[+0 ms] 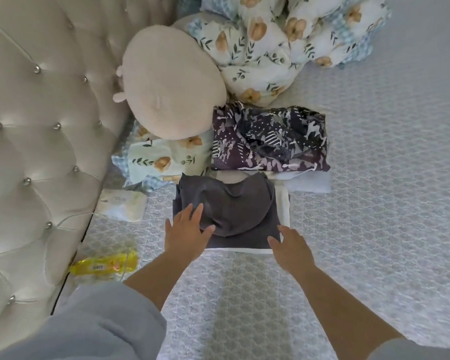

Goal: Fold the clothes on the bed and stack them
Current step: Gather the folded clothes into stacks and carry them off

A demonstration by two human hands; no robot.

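Note:
A dark grey folded garment [234,209] lies on top of a white folded piece [282,206] on the bed [374,178]. My left hand [186,231] rests flat on the grey garment's near left corner, fingers spread. Just off its near right corner is my right hand [290,245], fingers apart, with nothing in it. Behind this pile sits a folded purple patterned garment [268,140] on top of a pale blue-white folded piece [309,183].
A round beige plush cushion [170,84] leans by the tufted headboard [44,126]. A floral blanket [278,40] is heaped at the back. A floral pillow [164,159], a white wipes pack [122,205] and a yellow packet [105,266] lie at the left.

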